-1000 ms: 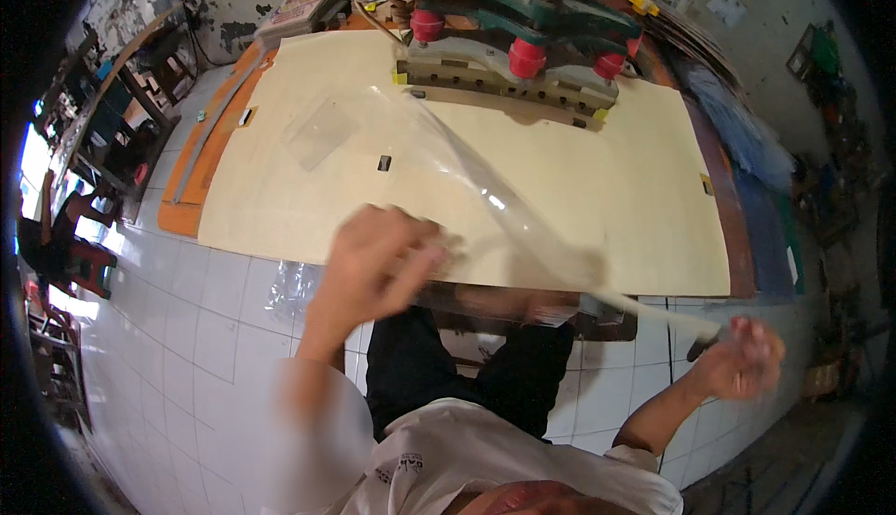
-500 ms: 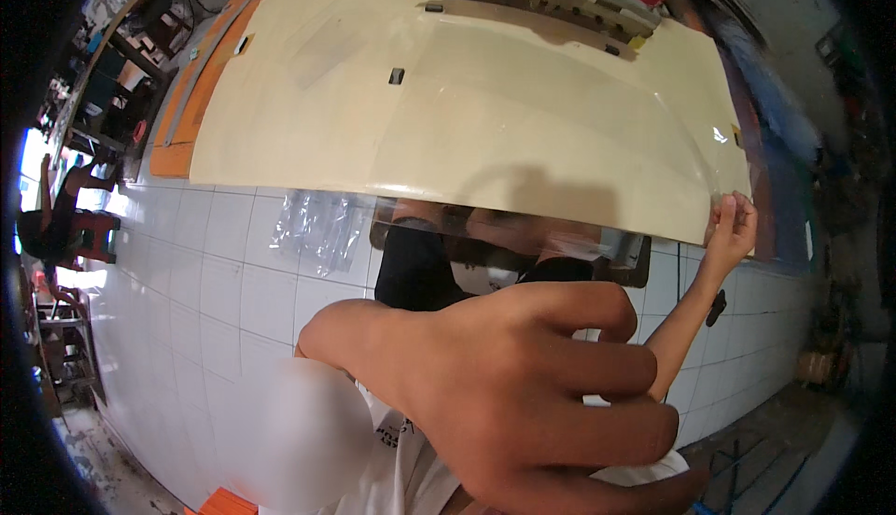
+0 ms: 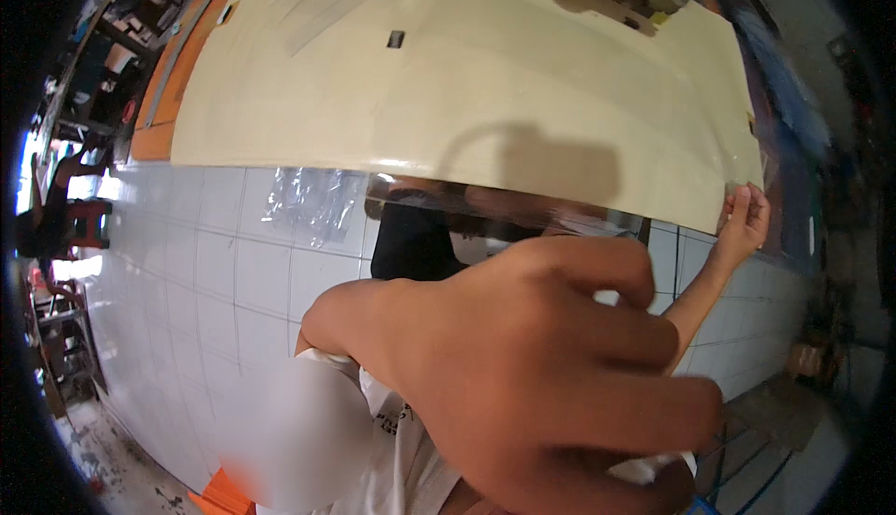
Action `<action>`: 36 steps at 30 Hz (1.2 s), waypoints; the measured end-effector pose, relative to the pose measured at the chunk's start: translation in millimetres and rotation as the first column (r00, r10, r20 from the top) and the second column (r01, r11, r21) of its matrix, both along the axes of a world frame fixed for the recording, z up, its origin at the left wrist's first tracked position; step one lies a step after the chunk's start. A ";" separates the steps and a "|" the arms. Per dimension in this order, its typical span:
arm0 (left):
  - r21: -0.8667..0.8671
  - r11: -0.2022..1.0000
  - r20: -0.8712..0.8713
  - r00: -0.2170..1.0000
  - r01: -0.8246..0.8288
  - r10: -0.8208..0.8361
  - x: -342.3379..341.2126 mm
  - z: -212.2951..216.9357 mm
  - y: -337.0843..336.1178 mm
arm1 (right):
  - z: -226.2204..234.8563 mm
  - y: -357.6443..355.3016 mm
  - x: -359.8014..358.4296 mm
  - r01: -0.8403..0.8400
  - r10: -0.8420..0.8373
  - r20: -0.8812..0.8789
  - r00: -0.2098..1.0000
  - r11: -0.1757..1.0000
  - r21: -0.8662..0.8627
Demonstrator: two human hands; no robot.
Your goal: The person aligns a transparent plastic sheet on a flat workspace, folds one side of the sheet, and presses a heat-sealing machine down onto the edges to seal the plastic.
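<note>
On the far left I see a person (image 3: 58, 200) standing well apart by some shelving, no part of this. Next comes crumpled clear plastic (image 3: 313, 202) lying on the white tiled floor (image 3: 187, 272), just below the near edge of the cream sheet (image 3: 448, 76) that covers the counter.

My left hand (image 3: 560, 375) fills the middle of the view, very close to the lens, fingers curled over; whether its grip is pinching anything I cannot tell, since the palm side is hidden. A clear film (image 3: 439, 200) runs along the sheet's near edge. At the right corner my right hand (image 3: 745, 221) has its fingertips pressed together on that film's end.

The risk I judge greatest: the left hand blocks most of my sight, so I could pull unevenly and crease or tear the film. The single pinch at the corner could also slip, and the loose plastic underfoot could be stepped on.
</note>
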State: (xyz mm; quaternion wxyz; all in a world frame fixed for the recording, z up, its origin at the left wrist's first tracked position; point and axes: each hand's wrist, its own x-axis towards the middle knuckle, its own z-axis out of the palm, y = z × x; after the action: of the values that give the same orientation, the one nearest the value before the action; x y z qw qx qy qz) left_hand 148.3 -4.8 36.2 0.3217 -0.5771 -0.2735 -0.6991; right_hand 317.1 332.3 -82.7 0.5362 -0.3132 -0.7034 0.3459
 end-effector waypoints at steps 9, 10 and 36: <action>-0.466 0.827 0.064 0.944 0.315 -0.323 -12.0 20.8 -38.1 | 6.8 -0.5 0.2 0.023 -0.023 -0.004 1.000 1.000 -0.013; -0.493 0.802 0.108 0.938 0.337 -0.328 -13.3 19.4 -34.9 | 5.8 1.1 1.3 0.017 -0.017 -0.004 1.000 1.000 -0.007; -0.320 0.933 -0.003 0.984 0.166 -0.176 -6.9 1.7 -0.5 | -1.2 6.0 6.9 0.027 -0.027 0.076 0.997 1.000 0.009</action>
State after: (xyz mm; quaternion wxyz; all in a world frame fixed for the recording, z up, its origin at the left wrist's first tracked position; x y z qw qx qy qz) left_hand 141.4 -5.2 37.8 0.1669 -0.6540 -0.3263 -0.6618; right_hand 324.0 338.3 -83.8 0.5148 -0.3335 -0.7204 0.3237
